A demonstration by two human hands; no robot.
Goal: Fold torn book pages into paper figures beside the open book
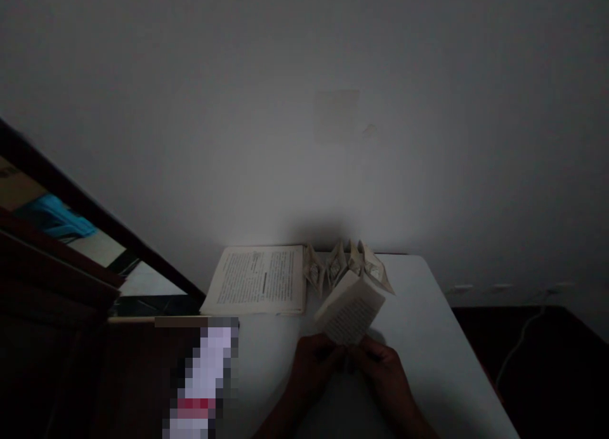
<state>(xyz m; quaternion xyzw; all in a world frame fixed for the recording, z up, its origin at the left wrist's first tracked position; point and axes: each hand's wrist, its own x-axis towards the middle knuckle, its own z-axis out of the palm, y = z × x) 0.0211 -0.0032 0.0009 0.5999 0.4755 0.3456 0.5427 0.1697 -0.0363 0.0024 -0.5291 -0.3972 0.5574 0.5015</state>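
Clock directions are taken from the held paper, with 12 o'clock towards the wall.

The work-piece, an off-white sheet of printed paper with straight edges (pixel 354 311), is raised over the white, smooth-topped counter (pixel 419 328), tilted, with lines of text facing the person. Whether it is one layer or several cannot be told.

The left hand (pixel 314 365), at 7 o'clock, has its fingers curled in and thumb pressed towards them, pinching the near edge of the sheet. The right hand (pixel 380 361), at 5 o'clock, grips the same edge in like manner; the thumbs nearly meet. The fingertips are in shadow and not clearly seen.

At 12 o'clock, four folded, pointed pieces of off-white printed paper (pixel 335 266) stand in a row along the rear of the counter, spanning 11 to 1 o'clock. The held sheet overlaps some of them in view; contact cannot be confirmed.

At 10 o'clock, a flat stack of off-white printed pages (pixel 261 279) lies on the counter, its side edge just beside the leftmost folded piece.

Beyond, at 12 o'clock, the plain grey wall (pixel 214 141) bears a faint rectangular patch (pixel 336 117). At 3 o'clock, well apart, a thin pale cable (pixel 516 348) hangs near the wall. Lighting is dim.
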